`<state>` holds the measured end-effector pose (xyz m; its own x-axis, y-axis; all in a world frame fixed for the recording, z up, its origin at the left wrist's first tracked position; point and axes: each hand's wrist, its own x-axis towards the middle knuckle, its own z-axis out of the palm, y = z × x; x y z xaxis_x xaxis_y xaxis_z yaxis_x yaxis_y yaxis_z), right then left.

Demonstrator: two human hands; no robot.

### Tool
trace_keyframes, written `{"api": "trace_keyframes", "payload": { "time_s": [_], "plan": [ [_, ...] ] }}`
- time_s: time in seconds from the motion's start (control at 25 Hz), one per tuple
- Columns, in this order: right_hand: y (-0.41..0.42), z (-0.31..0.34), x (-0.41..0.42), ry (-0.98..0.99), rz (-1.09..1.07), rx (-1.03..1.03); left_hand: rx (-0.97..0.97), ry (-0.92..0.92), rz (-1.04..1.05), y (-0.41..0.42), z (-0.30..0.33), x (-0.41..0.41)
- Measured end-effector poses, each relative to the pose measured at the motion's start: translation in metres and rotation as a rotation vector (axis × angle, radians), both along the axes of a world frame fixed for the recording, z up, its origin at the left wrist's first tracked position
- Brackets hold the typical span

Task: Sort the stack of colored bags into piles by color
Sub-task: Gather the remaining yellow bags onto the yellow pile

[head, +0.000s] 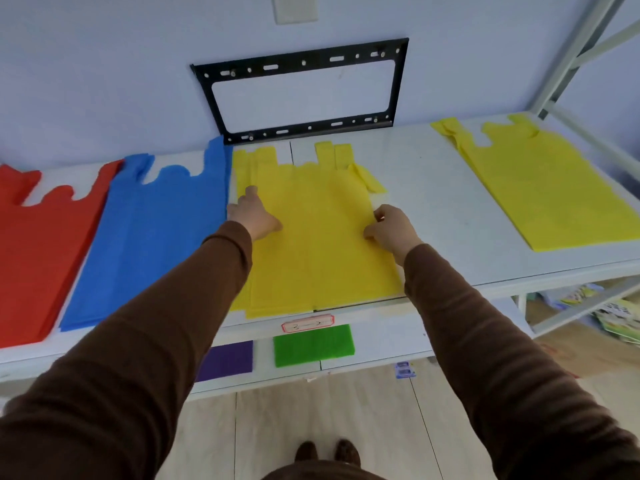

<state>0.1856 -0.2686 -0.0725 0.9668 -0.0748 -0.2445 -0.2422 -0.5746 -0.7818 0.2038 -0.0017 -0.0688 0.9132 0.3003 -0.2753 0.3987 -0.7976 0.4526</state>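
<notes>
Flat bags lie on a white table (426, 188). A red pile (38, 251) is at the far left, a blue pile (152, 237) beside it. In the middle lies a stack with yellow bags on top (318, 244). My left hand (252, 214) presses flat on the stack's upper left part, fingers spread. My right hand (389, 230) pinches the right edge of the top yellow bag. A separate yellow pile (540, 188) lies at the far right.
A black metal bracket (301, 88) is fixed to the wall behind the table. On a lower shelf sit a green pad (313, 345) and a purple pad (227, 360). A white metal rack (581, 60) stands at the right, with books (620, 320) below.
</notes>
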Motion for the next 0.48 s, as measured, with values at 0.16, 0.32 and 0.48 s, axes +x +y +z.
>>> {"api": "trace_keyframes", "payload": {
  "time_s": [0.16,0.32,0.48],
  "plan": [
    [-0.017,-0.001,0.002,-0.024,-0.038,0.034,-0.061,-0.215,0.096,-0.005,-0.012,-0.003],
    [-0.004,-0.002,-0.004,-0.061,0.006,0.052,-0.268,-0.203,0.127,0.002,-0.012,-0.004],
    [-0.001,-0.008,-0.008,-0.051,-0.013,0.086,-0.324,-0.245,0.23,0.008,-0.012,-0.002]
  ]
}}
